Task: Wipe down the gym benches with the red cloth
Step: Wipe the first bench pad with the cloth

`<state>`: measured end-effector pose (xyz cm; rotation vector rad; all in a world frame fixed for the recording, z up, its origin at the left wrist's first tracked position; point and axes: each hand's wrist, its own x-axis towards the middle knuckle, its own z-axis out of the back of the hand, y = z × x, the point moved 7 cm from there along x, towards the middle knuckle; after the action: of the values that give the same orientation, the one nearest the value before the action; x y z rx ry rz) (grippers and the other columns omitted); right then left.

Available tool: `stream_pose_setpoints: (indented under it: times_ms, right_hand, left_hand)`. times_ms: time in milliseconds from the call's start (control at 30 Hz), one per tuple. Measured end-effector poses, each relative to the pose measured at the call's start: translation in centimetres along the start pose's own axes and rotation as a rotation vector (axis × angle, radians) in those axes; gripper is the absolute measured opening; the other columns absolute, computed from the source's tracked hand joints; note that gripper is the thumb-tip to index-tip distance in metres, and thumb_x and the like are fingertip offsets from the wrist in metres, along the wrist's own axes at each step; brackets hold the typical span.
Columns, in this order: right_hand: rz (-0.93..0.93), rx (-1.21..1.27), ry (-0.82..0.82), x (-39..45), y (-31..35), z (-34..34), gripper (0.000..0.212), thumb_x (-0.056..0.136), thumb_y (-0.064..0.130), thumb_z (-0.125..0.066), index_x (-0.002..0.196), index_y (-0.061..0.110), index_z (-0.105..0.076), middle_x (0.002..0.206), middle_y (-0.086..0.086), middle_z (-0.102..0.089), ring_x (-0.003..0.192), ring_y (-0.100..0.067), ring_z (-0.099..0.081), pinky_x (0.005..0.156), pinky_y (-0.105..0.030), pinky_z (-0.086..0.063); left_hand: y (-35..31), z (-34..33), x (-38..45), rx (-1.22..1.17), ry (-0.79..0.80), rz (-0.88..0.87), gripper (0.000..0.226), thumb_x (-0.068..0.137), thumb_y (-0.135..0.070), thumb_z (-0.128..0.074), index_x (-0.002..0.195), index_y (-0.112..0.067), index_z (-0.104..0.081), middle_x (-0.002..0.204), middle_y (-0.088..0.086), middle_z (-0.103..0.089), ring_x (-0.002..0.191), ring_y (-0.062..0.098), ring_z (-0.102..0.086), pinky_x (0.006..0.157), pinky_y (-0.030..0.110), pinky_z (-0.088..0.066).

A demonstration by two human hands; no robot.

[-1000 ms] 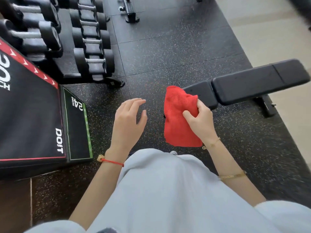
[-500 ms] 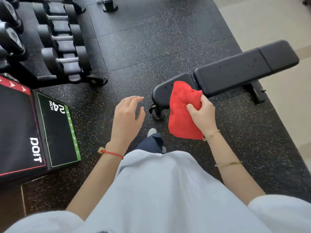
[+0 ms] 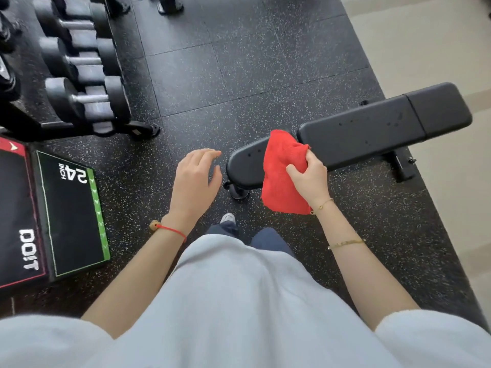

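Gripping red cloth (image 3: 284, 171) over bench (image 3: 372, 131) — right hand (image 3: 309, 179) fingers curled; left hand (image 3: 195, 181) relaxed, empty.

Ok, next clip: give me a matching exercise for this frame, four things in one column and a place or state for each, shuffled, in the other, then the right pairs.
Things:
1. red cloth
2. left hand
3. dumbbells
4. plyo box

Places or states:
A. stacked on a rack at upper left
B. on the floor at left, marked 24 INCH
C. gripped by the right hand, in front of the near end of the bench
D. fingers relaxed, holding nothing, above the floor

Pairs: 1-C, 2-D, 3-A, 4-B
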<state>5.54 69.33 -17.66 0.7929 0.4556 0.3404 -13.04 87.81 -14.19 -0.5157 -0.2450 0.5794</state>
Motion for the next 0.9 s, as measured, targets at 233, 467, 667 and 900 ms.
stream_pose_setpoints:
  times_ms: [233, 467, 667, 900]
  right_hand:
    - [0.011, -0.044, 0.107, 6.2, -2.9, 0.5, 0.037, 0.083, 0.020, -0.064, 0.119, 0.011, -0.061, 0.112, -0.006, -0.068, 0.104, -0.025, -0.061, 0.098, -0.034, -0.045]
    - [-0.006, -0.028, 0.151, 11.6, -8.6, -1.2, 0.034, 0.083, 0.019, -0.064, 0.115, 0.010, -0.062, 0.110, -0.006, -0.069, 0.104, -0.023, -0.062, 0.095, -0.029, -0.045]
    - [0.085, -0.020, 0.169, 16.3, -14.4, -7.0, 0.028, 0.081, 0.018, -0.065, 0.108, 0.015, -0.064, 0.095, 0.002, -0.067, 0.092, -0.020, -0.063, 0.075, -0.014, -0.036]
    - [0.287, -0.080, 0.114, 22.7, -21.7, -15.7, 0.021, 0.077, 0.020, -0.066, 0.098, 0.017, -0.062, 0.084, 0.004, -0.065, 0.087, -0.024, -0.063, 0.072, -0.020, -0.036]
  left_hand:
    - [-1.0, -5.1, 1.8, 0.026, -0.029, 0.106, 0.030, 0.095, -0.012, -0.055, 0.124, -0.008, -0.062, 0.124, 0.007, -0.065, 0.118, 0.027, -0.057, 0.105, 0.042, -0.043]
    - [-0.9, -13.1, 2.6, 0.047, -0.047, 0.154, 0.029, 0.091, -0.008, -0.056, 0.118, -0.005, -0.065, 0.119, 0.010, -0.067, 0.114, 0.029, -0.060, 0.101, 0.043, -0.046]
    - [2.8, -21.8, 3.5, 0.051, -0.053, 0.158, 0.029, 0.090, -0.007, -0.058, 0.118, -0.004, -0.065, 0.119, 0.010, -0.067, 0.114, 0.029, -0.061, 0.101, 0.045, -0.047]
    - [10.6, -33.1, 5.8, 0.093, -0.100, 0.127, 0.032, 0.093, -0.009, -0.057, 0.124, -0.007, -0.062, 0.126, 0.007, -0.063, 0.122, 0.027, -0.055, 0.108, 0.040, -0.040]
